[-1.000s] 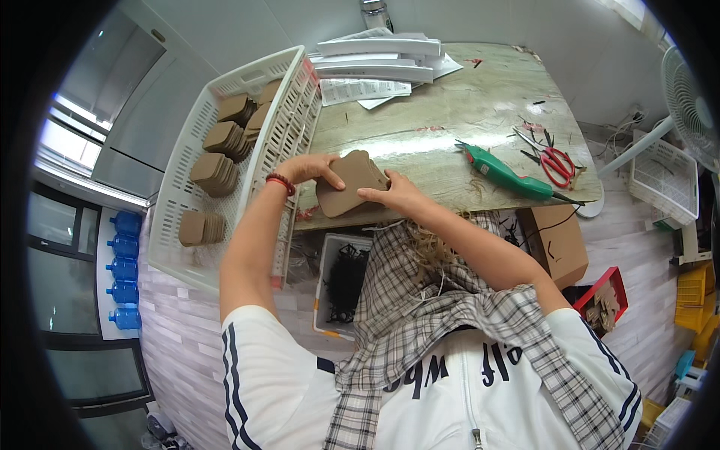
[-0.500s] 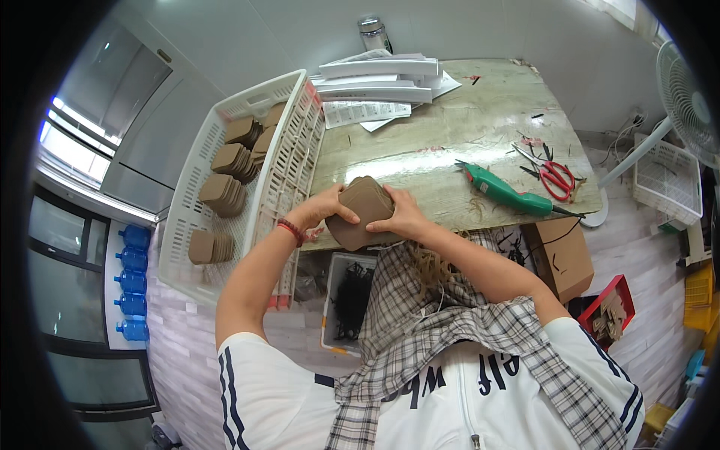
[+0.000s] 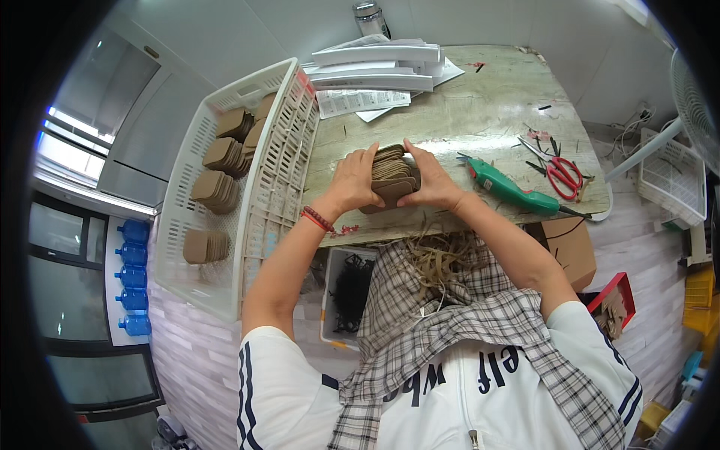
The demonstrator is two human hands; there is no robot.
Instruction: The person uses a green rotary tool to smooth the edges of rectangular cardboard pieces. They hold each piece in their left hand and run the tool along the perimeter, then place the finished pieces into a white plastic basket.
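L hand (image 3: 352,181) & R hand (image 3: 436,181) grip brown stack (image 3: 394,174), prob unfinished; several similar stacks (image 3: 214,192) in white crate (image 3: 282,161) look done

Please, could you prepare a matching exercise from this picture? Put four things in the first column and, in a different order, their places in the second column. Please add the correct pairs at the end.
Things
1. Brown stack
2. Scissors
3. White papers
4. Blue bottles

Places
A. At the far side of the table
B. In a row, away from the table, on the person's left
C. Between the left hand and the right hand
D. Beside the green tool

Pairs: 1-C, 2-D, 3-A, 4-B
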